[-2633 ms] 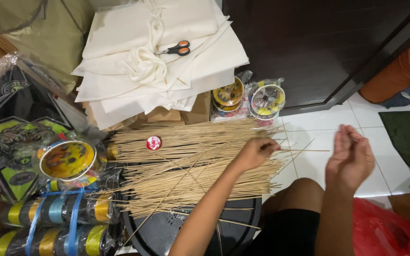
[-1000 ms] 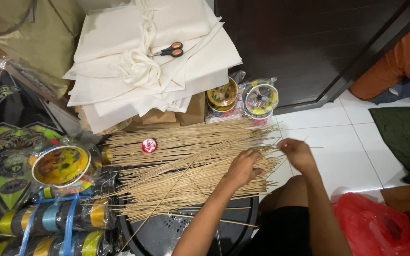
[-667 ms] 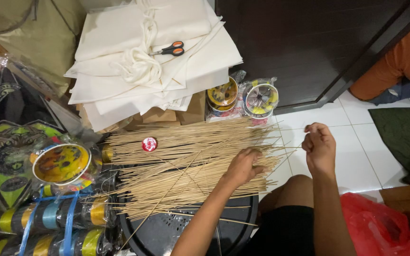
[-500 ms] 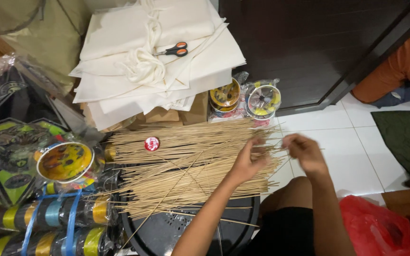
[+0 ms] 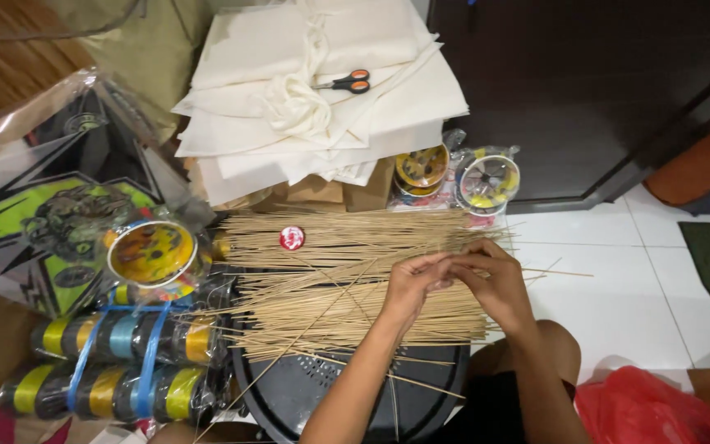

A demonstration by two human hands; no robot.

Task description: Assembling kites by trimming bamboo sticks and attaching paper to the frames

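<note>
I see both hands meet over the right end of the stick pile. Left hand [image 5: 411,284] and right hand [image 5: 499,279] are fingertips to fingertips, pinching what looks like one or a few thin bamboo sticks [image 5: 347,279] between them; the exact stick is too fine to tell. Both are closed in a pinch, not flat.

Just under the hands, the sticks lie in a wide loose bundle, running left-right, partly on a black round tray [image 5: 347,395] near the person's knee. To the right of the grip, a few stray sticks reach out on the white tiled floor [image 5: 618,304], and a red plastic bag [image 5: 651,407] is lower right.

Left of the grip, a small red round cap [image 5: 292,238] sits on the sticks. Further left are spools of yellow & blue tape [image 5: 117,362] in plastic wrap.

Beyond the hands: two small wrapped reels [image 5: 454,177], then a stack of cream cloth [image 5: 314,99] w/ orange-handled scissors [image 5: 347,81] on top.
</note>
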